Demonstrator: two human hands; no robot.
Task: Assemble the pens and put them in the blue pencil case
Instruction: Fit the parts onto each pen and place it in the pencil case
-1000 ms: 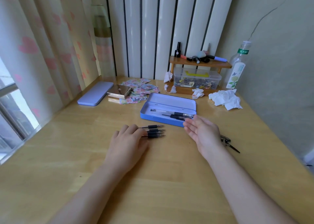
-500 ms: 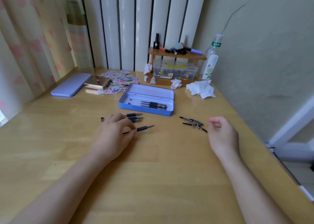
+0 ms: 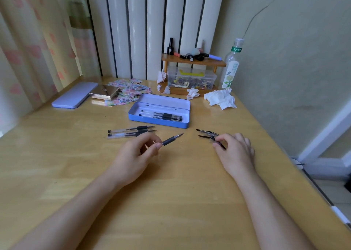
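Left grip (image 3: 133, 154) pinches an uncapped pen (image 3: 171, 140), tip aimed at the right grip (image 3: 234, 150), whose fingers close on loose caps (image 3: 209, 135). Beyond both: open blue case (image 3: 159, 121) holding capped pens (image 3: 161, 115). Two uncapped pens (image 3: 131, 132) just past left grip on bench (image 3: 171, 202).

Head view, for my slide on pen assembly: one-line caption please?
Left hand holds an uncapped pen; right hand picks at loose caps near the open blue pencil case.
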